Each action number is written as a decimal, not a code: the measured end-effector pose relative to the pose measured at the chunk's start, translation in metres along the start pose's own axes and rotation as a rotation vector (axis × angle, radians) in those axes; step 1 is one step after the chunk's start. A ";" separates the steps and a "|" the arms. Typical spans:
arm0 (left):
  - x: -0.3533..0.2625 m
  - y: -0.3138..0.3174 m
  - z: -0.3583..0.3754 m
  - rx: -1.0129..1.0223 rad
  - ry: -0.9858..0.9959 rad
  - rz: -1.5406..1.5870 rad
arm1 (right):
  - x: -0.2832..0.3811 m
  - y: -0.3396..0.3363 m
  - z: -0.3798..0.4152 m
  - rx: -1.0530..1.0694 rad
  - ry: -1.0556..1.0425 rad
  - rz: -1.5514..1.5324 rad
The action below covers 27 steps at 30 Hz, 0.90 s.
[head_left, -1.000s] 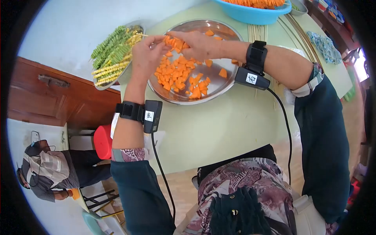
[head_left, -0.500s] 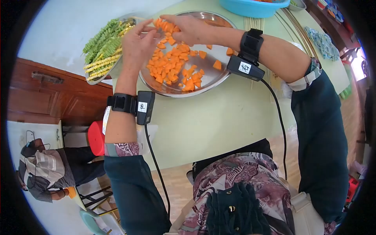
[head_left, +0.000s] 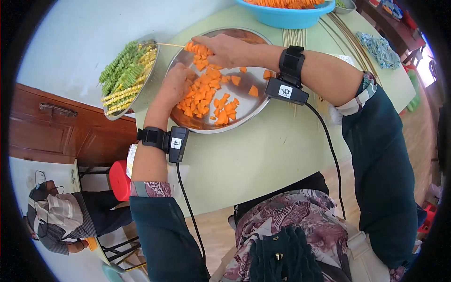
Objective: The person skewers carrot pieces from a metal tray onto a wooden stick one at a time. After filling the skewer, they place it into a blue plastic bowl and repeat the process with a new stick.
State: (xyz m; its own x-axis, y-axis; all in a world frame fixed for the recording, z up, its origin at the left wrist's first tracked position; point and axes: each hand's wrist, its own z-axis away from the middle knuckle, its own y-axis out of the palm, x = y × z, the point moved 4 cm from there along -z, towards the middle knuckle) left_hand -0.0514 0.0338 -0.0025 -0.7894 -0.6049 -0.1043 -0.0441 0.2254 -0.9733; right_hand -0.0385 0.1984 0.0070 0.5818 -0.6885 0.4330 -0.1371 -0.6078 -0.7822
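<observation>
Green table (head_left: 263,155), bearing all that follows; places are given relative to the steel tray. Steel tray (head_left: 256,101), round and shallow, at the table's far left part, holding a heap of carrot cubes (head_left: 206,96) massed toward its left side, with a few cubes lying apart to the right. Blue basin (head_left: 282,11), beyond the tray at the table's far edge, filled with orange pieces. Second tray (head_left: 145,87), just left of the steel tray, loaded with finished skewers (head_left: 124,75) of green and yellow pieces. Cloth (head_left: 376,47), patterned, well to the right of the tray. Bare sticks (head_left: 293,37), a bundle between tray and basin, right of the tray's far rim. Right hand (head_left: 218,49), over the tray's far rim, fingers curled around a skewer (head_left: 181,45) that carries carrot cubes; its thin tip points left toward the second tray. Left hand (head_left: 176,84), at the tray's left rim, fingers bent down into the carrot heap; whether they pinch a cube cannot be told. Both wrists wear black strapped devices with cables.
</observation>
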 end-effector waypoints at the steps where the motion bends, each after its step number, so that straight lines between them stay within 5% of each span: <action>1: 0.001 -0.001 0.000 0.023 -0.048 0.004 | 0.001 -0.001 0.001 0.007 -0.011 -0.001; 5: 0.001 -0.004 0.002 0.058 -0.215 0.028 | 0.003 -0.002 0.001 0.023 -0.012 -0.008; 14: 0.006 -0.010 0.008 0.084 -0.217 -0.021 | 0.012 -0.006 0.003 0.159 0.064 -0.010; 24: 0.008 -0.011 0.006 0.160 -0.299 0.103 | 0.007 0.000 0.002 0.042 -0.051 0.060; 27: 0.010 -0.006 0.004 0.023 -0.218 0.061 | 0.009 -0.002 0.003 0.057 -0.038 0.064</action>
State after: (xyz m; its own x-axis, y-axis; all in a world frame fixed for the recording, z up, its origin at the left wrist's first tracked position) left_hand -0.0564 0.0234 0.0011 -0.6394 -0.7417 -0.2028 0.0158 0.2509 -0.9679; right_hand -0.0304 0.1943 0.0116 0.6034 -0.7093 0.3644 -0.1298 -0.5383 -0.8327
